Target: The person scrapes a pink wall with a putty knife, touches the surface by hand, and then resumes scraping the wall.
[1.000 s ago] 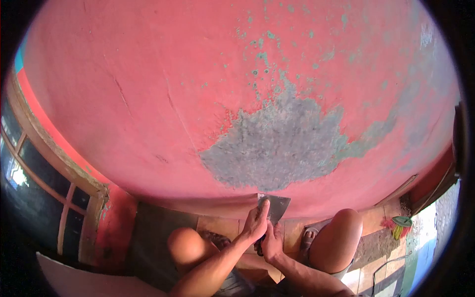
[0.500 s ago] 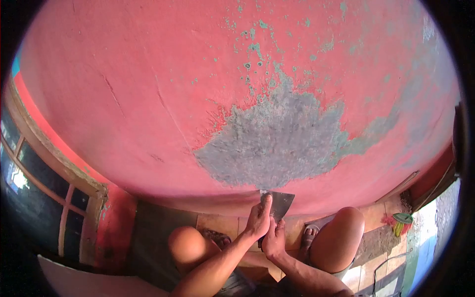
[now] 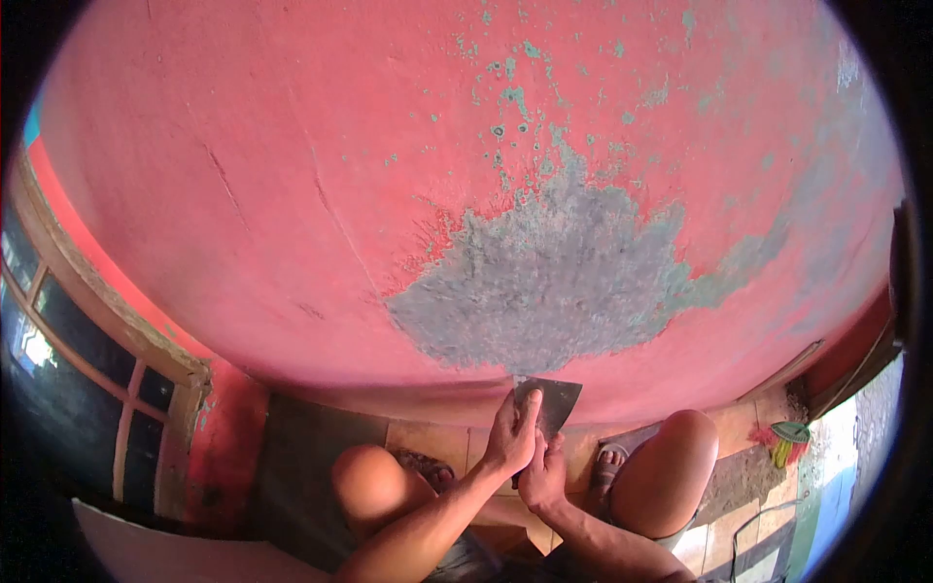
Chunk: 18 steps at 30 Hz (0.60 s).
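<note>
A wide scraper (image 3: pixel 561 401) with a dark, flat blade is held in both my hands, its blade edge right at the lower border of a bare grey patch (image 3: pixel 554 277) on the pink wall (image 3: pixel 272 243). My left hand (image 3: pixel 512 437) is closed on the blade's left side, thumb lying along the face. Just below it, my right hand (image 3: pixel 543 476) wraps round the handle, which is mostly hidden by the fingers. Green flecks and small pits show in the paint above the patch.
My bent knees (image 3: pixel 372 486) flank my arms, with sandalled feet on the tiled floor (image 3: pixel 724 428). A colourful brush-like bundle (image 3: pixel 782 441) lies at the right. On the left is a wooden-framed window (image 3: pixel 126 398); a pale panel (image 3: pixel 165 549) is at the lower left.
The wall patch sits slightly lower and further right in view. Both hands and the scraper have shifted very slightly right and down in view, with the same grip.
</note>
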Motion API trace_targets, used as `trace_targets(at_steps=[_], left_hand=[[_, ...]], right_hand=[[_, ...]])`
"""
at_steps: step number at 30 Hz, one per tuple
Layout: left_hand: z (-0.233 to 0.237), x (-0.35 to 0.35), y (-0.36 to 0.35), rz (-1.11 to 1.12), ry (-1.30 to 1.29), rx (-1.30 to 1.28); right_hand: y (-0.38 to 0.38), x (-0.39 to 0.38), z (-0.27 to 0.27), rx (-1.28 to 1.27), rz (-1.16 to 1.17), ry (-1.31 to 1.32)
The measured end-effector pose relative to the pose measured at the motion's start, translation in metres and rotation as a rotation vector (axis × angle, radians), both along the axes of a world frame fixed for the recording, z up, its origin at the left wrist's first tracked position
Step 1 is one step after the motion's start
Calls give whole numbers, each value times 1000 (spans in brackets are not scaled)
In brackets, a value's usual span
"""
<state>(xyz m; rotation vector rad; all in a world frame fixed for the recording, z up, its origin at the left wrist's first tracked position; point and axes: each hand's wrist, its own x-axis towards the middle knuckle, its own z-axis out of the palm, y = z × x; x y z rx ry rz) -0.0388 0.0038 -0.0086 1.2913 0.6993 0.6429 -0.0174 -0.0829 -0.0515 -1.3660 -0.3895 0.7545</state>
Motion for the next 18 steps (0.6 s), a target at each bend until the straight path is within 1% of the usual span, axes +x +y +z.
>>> trace_targets(at_steps=[2,4,5,8,10,11,14,18], left_hand=[[-4,0,0,6,-69,20],[-17,1,4,21,-58,93],[-21,0,5,29,-53,130],[0,-2,3,14,-74,40],[-2,-5,6,-9,-44,13],[-4,-6,7,-20,-28,-1],[-29,-6,13,-24,-4,88],[-9,-6,10,-20,47,103]], right_hand=[[-2,2,9,-28,24,2],[-4,3,14,-72,66,13],[-3,2,14,-53,54,-4],[-1,2,18,-21,51,-37],[-2,2,25,-26,86,-36],[0,1,26,-19,72,-28],[2,-2,20,-24,55,6],[3,-1,10,-109,68,81]])
